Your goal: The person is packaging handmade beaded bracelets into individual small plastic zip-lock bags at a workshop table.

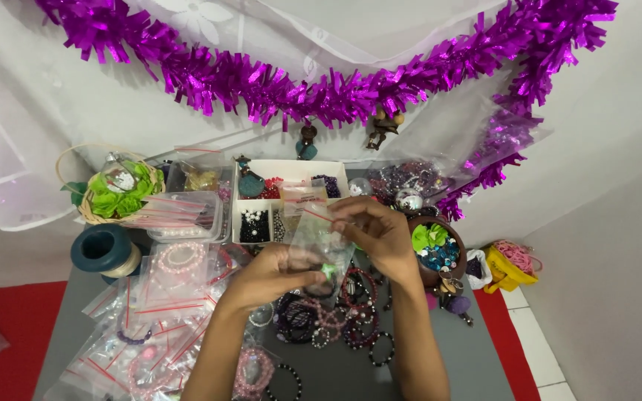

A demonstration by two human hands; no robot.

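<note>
Beaded bracelets (336, 319) lie at 6 o'clock; above them, left hand (273, 276) and right hand (377, 234) both pinch a clear zip bag (321, 241), bead tray (291, 197) at 12.

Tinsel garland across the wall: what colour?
Shiny purple-magenta tinsel garland, clearest in the head view.

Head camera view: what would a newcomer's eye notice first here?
First, the shiny purple tinsel garland draped across the white wall along the top. Next, the two hands at the centre: the left hand and the right hand hold a small clear zip bag between them. Below them, beaded bracelets lie on the grey table, with bagged bracelets piled at left.
</note>
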